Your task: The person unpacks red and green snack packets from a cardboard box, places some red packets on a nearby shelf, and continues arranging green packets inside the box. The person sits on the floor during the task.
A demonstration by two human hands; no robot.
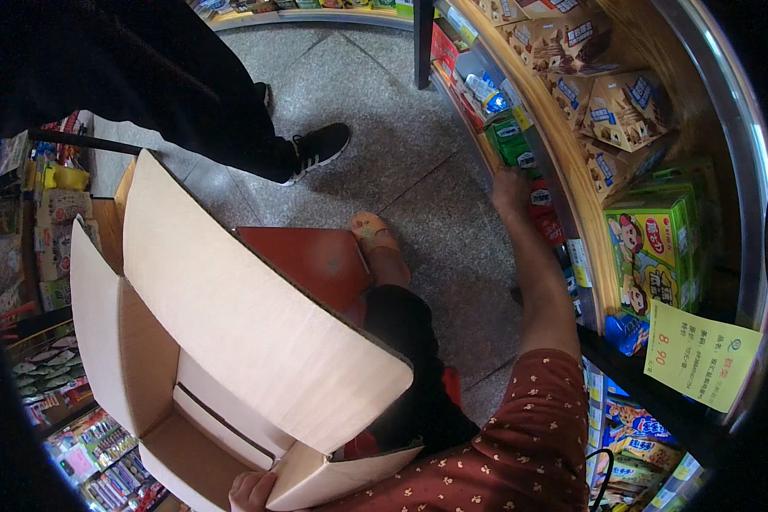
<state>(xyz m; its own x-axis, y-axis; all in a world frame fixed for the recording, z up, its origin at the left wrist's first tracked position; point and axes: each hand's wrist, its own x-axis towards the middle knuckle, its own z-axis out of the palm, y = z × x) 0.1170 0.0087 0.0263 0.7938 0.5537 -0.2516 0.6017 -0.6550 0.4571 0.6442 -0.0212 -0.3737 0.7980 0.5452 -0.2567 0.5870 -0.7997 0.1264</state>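
Note:
My left hand (251,491) grips the near edge of an open cardboard box (208,425) at the lower left. The box's flaps stand up and spread outward, and the part of its inside that shows looks bare. My right arm stretches forward to the lower shelf on the right. There my right hand (513,191) is at the shelf edge, beside green packets (512,142) and red packets (544,211). Its fingertips are partly hidden against the packets, so I cannot tell whether it holds one.
A red-brown stool or board (307,259) lies beside my sandalled foot (377,233). Another person's leg and black shoe (320,150) are ahead. Brown snack boxes (627,109) and a green box (653,249) fill the upper shelf, where a yellow price sign (701,358) hangs. More shelved goods (109,454) line the left.

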